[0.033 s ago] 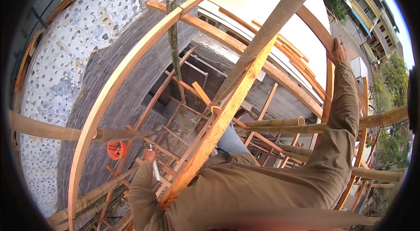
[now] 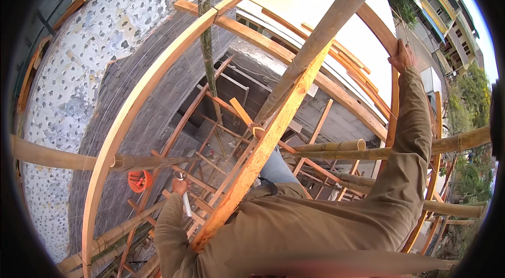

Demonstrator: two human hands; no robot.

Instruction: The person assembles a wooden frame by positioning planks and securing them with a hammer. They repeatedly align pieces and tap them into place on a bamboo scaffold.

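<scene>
My left hand (image 2: 180, 186) is low on the left, beside the thin wooden crosspieces. Its fingers are closed round a hammer (image 2: 187, 205) with a dull metal head and a pale handle pointing down. Reaching up to the far right, my right hand (image 2: 403, 58) grips the lower end of a reddish-brown wooden plank (image 2: 377, 24). The plank slants up to the left and passes behind a thick bamboo pole (image 2: 336, 17); its upper tip shows beyond the pole. A long wooden beam (image 2: 263, 149) crosses diagonally in front of my body.
An orange bucket (image 2: 140, 181) with tools hangs at the left. Horizontal bamboo poles (image 2: 152, 162) and an upright bamboo post (image 2: 206, 31) form scaffolding over a deep drop. A tiled wall (image 2: 152, 83) rises at the left. More planks (image 2: 336, 57) lie on the pale roof.
My right hand has shifted slightly up and left with the plank, whose upper tip now shows past the bamboo pole. My left hand with the hammer has hardly moved.
</scene>
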